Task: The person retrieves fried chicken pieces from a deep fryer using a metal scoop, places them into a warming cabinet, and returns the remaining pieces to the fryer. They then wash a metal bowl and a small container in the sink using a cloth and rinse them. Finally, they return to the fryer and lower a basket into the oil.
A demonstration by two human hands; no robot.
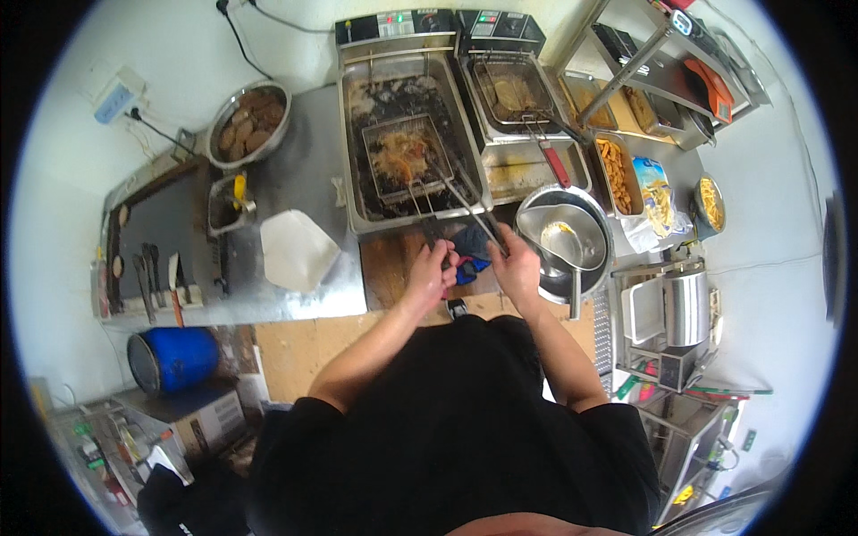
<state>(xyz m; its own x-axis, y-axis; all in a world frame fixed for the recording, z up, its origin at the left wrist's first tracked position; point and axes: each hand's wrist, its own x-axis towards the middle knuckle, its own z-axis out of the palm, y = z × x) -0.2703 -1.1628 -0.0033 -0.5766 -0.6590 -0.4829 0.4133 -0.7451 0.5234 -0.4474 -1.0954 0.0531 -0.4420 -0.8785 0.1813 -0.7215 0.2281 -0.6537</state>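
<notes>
My left hand grips the dark handle of a wire fryer basket, which sits in the dark oil of the larger deep fryer. Browned food lies in the basket amid foam. My right hand is closed on a pair of long metal tongs, whose far ends reach into the basket near the food; their exact contact is hard to tell. A second fryer basket with a red handle rests in the smaller fryer to the right, with a flat pale piece inside it.
Right of the fryers are a metal bowl holding a strainer, a pan of fried pieces, and a bag of fries. On the left are a bowl of brown patties, white paper and a griddle with spatulas.
</notes>
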